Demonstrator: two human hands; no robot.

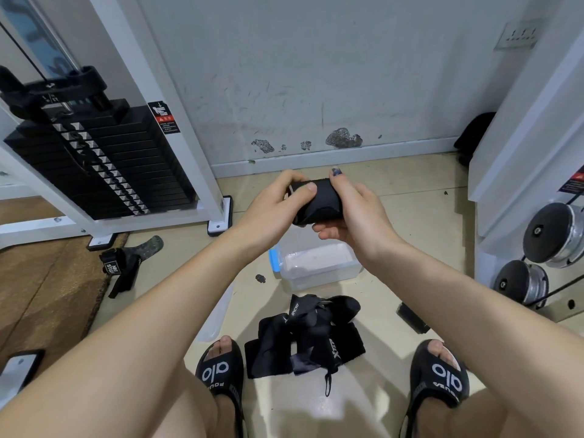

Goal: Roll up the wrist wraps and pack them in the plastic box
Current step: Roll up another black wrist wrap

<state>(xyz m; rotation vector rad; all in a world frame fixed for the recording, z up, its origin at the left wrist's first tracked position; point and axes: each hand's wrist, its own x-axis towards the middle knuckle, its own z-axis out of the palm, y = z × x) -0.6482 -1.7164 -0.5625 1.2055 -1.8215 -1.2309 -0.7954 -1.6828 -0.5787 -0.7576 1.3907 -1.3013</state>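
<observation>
A: Start at the fingers. What have they got?

B: The left hand (278, 197) has its thumb curled over the top of a rolled black wrist wrap (317, 202), with its fingers wrapped round the far end. The right hand (350, 213) cups the roll from the other side, thumb up along its edge, fingers curled beneath. Both grip it, held in the air above the clear plastic box (319, 263) on the floor.

A: How will it handle?

B: I'd judge it light and soft, springy enough to unwind if let go. Best pinched across the roll's ends so the loose tail stays trapped.

A: And the rest?

B: A heap of unrolled black wraps (308, 333) lies on the floor between the sandalled feet, near the box. The box looks empty, though the right wrist covers part of it. A pale shape that may be its lid (218, 314) lies to the left, mostly behind the left forearm.

A: Anything unclear?

B: Whether the roll's tail is fastened; the fingers hide it. How many wraps are in the heap, I cannot tell.
</observation>
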